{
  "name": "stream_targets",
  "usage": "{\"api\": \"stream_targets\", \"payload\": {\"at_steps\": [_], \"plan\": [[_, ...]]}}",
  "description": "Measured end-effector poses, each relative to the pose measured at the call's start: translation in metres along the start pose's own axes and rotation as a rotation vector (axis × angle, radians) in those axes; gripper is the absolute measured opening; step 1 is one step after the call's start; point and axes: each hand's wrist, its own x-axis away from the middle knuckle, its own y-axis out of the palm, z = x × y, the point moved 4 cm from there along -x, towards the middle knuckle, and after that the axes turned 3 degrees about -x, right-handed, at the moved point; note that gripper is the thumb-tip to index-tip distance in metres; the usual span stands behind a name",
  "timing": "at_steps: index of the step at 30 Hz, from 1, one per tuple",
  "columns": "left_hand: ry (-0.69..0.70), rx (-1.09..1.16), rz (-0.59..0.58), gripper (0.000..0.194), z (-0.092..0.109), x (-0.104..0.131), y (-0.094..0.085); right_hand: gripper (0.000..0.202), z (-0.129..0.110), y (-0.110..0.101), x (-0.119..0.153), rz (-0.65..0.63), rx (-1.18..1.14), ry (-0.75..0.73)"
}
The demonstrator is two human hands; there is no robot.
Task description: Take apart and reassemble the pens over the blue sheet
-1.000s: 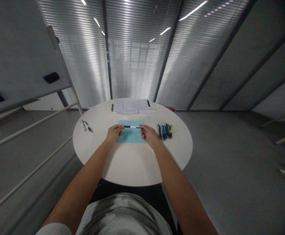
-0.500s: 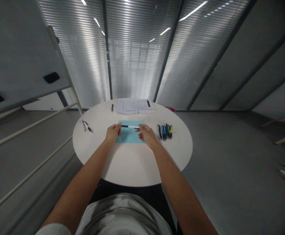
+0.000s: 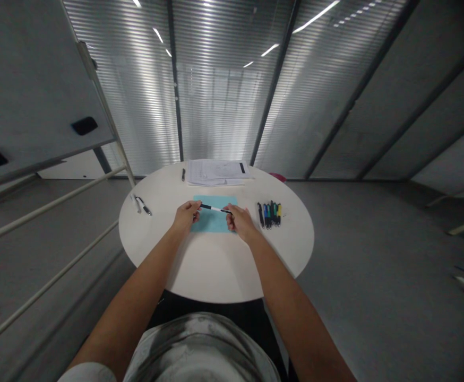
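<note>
A slim black-and-white pen (image 3: pixel 215 209) is stretched between my two hands, over a light blue sheet (image 3: pixel 212 225) on the round white table (image 3: pixel 216 270). The fingertips of my left hand (image 3: pixel 187 214) pinch its black left end. My right hand (image 3: pixel 240 220) is closed on its dark right end. The pen tilts slightly down to the right. To the right of the sheet several pens (image 3: pixel 269 214) with black, blue, green and yellow parts lie side by side.
Stacked printed papers (image 3: pixel 216 172) lie at the table's far side, with a small dark pen (image 3: pixel 183 174) beside them. Another pen (image 3: pixel 144 206) rests near the left edge. A white-framed board (image 3: pixel 36 95) stands at the left, and blinds hang behind the table.
The pen's right end has dipped a little, and the fingers of my right hand have closed in more around it. My left hand still holds the other end.
</note>
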Motion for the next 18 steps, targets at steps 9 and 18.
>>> {"api": "stream_targets", "payload": {"at_steps": [9,18], "plan": [[-0.017,0.004,0.006,0.034,0.0,0.0002,-0.0003,0.033,0.0008,0.0005,-0.0006,-0.017,-0.028,0.044],[-0.026,0.017,0.001,0.033,-0.0001,-0.0002,-0.0015,0.039,-0.0037,0.0015,0.0006,-0.049,-0.115,-0.012]]}}
